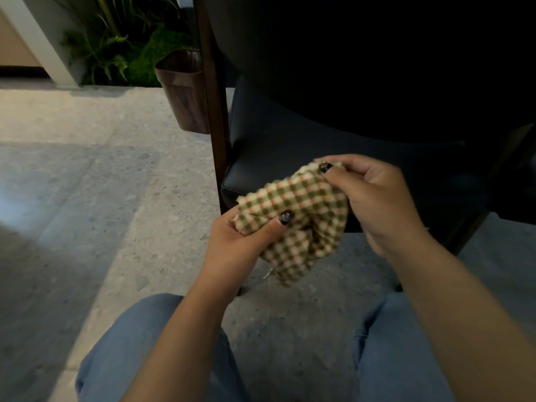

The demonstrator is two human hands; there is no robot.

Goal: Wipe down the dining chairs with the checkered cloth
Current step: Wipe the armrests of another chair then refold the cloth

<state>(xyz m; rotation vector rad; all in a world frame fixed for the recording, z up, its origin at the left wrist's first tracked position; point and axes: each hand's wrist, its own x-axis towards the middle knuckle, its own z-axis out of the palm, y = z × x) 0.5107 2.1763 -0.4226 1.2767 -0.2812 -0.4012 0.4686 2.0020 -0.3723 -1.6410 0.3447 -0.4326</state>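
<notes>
Both hands hold the checkered cloth (298,224) in the air above the floor (101,184), just short of the dining chair (290,152). The left hand (237,242) pinches its lower corner, thumb curled over it; the right hand (374,198) pinches the top edge. A loose thread dangles below and could snag. Bunched like this, the cloth would likely wipe the seat's front edge unevenly.

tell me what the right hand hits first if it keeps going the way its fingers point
Probably the dark chair seat: the right hand, pinching the checkered cloth, points up-left toward it, though depth is unclear.
</notes>
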